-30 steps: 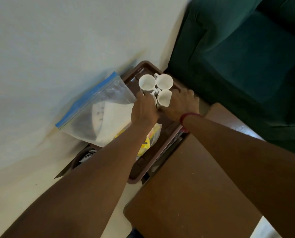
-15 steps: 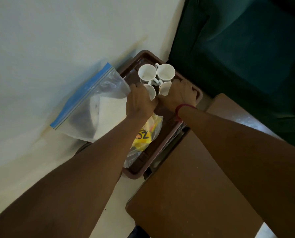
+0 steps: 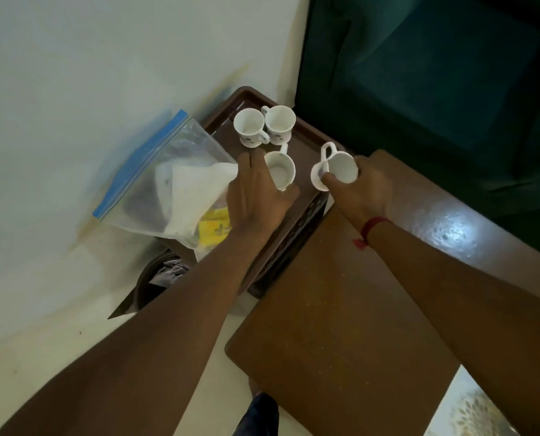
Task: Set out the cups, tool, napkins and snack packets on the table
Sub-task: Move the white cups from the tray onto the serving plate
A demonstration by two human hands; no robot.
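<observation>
Two white cups [image 3: 264,125] stand side by side at the far end of a brown tray [image 3: 221,114]. My left hand [image 3: 256,196] grips a third white cup [image 3: 280,169] just above the tray. My right hand [image 3: 361,191] holds two more white cups [image 3: 336,167] by their sides, lifted past the tray's right rim toward the brown table [image 3: 341,325]. A clear zip bag with a blue seal [image 3: 164,184] lies on the tray's left side. White napkins and a yellow snack packet [image 3: 213,226] show inside it.
A dark green sofa [image 3: 435,89] fills the top right, close behind the table. A white wall [image 3: 89,73] runs along the left. A dark round bin [image 3: 155,278] with cloth sits on the floor below the tray.
Both hands have closed on cups and lifted them away from the group. My right hand has moved right toward the table; two cups stay behind on the tray.
</observation>
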